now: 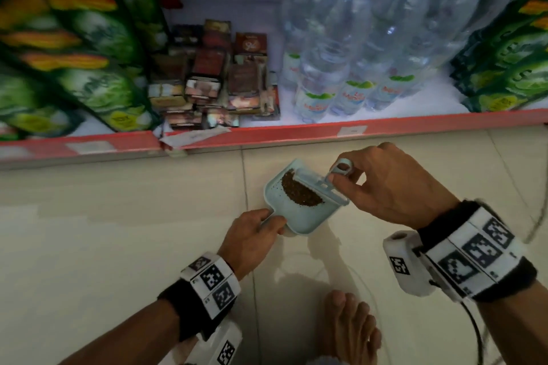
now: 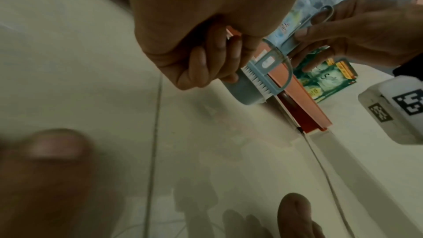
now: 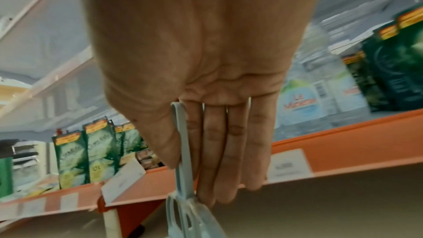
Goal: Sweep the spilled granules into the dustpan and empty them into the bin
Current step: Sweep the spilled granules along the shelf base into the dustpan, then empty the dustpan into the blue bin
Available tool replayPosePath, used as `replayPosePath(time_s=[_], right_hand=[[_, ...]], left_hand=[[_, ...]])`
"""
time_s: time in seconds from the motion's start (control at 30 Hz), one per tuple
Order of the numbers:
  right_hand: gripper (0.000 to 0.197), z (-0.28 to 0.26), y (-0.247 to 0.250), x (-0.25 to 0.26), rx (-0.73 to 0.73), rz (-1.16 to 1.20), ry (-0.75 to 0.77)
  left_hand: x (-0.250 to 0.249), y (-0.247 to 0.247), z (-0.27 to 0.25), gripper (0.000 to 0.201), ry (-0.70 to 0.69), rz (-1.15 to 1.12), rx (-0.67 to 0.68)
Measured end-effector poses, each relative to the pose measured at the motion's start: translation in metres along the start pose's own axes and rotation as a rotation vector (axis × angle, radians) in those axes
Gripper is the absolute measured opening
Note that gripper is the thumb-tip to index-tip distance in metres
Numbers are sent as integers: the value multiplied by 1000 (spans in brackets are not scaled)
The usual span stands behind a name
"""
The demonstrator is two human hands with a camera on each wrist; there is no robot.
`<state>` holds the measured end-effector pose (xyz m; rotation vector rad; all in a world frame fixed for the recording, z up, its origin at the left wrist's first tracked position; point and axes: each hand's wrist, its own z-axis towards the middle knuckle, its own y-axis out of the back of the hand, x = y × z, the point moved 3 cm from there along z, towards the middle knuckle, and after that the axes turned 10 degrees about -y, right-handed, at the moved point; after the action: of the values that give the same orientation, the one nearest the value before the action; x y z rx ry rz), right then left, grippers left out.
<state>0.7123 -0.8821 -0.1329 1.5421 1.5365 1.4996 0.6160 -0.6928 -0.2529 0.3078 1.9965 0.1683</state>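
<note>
A pale blue dustpan (image 1: 308,218) is over the cream floor tiles in front of the shelf, with a heap of brown granules (image 1: 299,194) inside. My left hand (image 1: 272,222) grips its handle, fingers curled round it (image 2: 206,64). A matching pale blue brush (image 1: 321,187) lies across the pan's far side, against the granules. My right hand (image 1: 341,178) pinches the brush's looped handle (image 3: 183,151) between thumb and fingers. In the left wrist view the brush's white bristles (image 2: 254,77) sit against the pan (image 2: 247,95). No bin is in view.
A low shelf with a red edge (image 1: 296,130) runs just beyond the pan. It carries water bottles (image 1: 341,68), green packets (image 1: 74,53) and small boxes (image 1: 213,77). A bare foot (image 1: 350,329) and a thin cable (image 1: 474,332) are near me on the floor.
</note>
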Motion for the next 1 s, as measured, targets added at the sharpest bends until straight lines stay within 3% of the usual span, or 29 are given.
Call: replayPosePath(time_s=[0.27, 0.5, 0.67, 0.83, 1.0], right_hand=[[31, 41, -14, 96, -2, 102, 259], [47, 55, -25, 207, 74, 138, 569], [43, 54, -34, 276, 81, 254, 743], [41, 55, -51, 343, 138, 287, 804], [41, 63, -70, 409, 38, 242, 892]], left_hand=[[26, 75, -61, 32, 66, -189, -350], [30, 133, -128, 30, 130, -284, -647], [30, 183, -172, 29, 199, -259, -775], [41, 245, -204, 29, 208, -339, -888], [65, 290, -213, 28, 165, -403, -893]])
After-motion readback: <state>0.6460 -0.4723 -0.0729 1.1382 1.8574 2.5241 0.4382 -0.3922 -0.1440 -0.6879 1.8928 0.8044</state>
